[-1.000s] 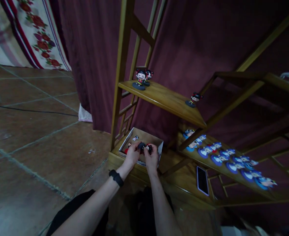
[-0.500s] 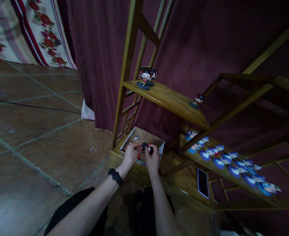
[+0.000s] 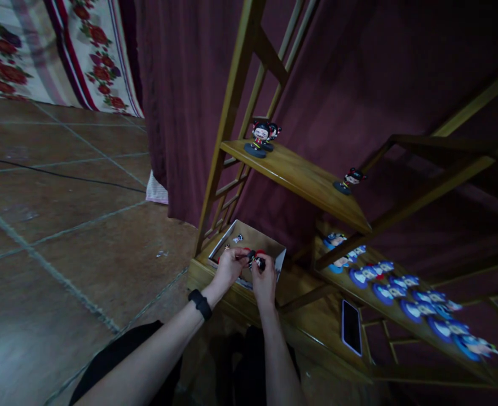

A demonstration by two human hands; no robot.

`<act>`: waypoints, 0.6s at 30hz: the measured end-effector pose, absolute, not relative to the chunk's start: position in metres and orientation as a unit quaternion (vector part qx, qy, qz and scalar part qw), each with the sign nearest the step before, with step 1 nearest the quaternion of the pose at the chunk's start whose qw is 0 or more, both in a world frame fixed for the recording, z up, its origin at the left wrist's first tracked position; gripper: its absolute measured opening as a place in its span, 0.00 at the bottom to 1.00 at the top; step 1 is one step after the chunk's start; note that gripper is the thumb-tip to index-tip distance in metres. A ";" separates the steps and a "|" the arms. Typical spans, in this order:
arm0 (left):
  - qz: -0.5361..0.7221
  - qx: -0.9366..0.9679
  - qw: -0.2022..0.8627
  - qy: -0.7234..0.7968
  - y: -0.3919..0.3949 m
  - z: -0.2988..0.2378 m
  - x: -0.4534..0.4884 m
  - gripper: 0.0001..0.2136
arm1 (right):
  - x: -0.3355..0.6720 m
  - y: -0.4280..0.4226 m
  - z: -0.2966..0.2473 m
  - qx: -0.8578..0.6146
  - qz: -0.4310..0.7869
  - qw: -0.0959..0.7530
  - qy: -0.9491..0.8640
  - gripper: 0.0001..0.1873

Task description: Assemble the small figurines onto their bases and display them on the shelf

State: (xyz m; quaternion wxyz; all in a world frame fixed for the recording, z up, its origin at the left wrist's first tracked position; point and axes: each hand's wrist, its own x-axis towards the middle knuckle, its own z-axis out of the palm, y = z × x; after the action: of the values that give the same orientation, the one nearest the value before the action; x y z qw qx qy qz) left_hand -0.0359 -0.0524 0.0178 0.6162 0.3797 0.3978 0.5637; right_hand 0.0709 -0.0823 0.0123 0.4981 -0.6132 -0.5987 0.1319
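Over the box (image 3: 270, 242), hands (image 3: 228, 267) pinched, apparently holding a figurine (image 3: 258, 261)

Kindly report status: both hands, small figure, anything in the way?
Left hand at dark base, right hand at head. Figure held between them, over open box. Phone off to the right, not in the way.

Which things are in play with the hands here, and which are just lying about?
In play:
left hand and right hand, gripping a dark-haired figurine between them
open box beneath them
probably the three similar figurines on the upper shelf

Just lying about, it seems:
phone
black cable
blue-based figurines, untouched
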 end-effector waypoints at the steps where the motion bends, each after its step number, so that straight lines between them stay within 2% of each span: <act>1: 0.563 0.384 0.616 0.397 -0.052 0.017 -0.036 0.05 | 0.071 -0.082 0.012 -0.615 0.133 0.497 -0.597 0.10; 18: 0.549 0.392 0.590 0.443 -0.049 0.001 -0.035 0.06 | 0.067 -0.086 0.011 -0.609 0.124 0.473 -0.625 0.10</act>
State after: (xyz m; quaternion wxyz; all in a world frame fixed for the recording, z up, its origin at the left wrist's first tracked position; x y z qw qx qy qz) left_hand -0.0351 -0.0492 0.0008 0.5902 0.3916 0.4433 0.5494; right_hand 0.0672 -0.0859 0.0112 0.4726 -0.6090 -0.6248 0.1237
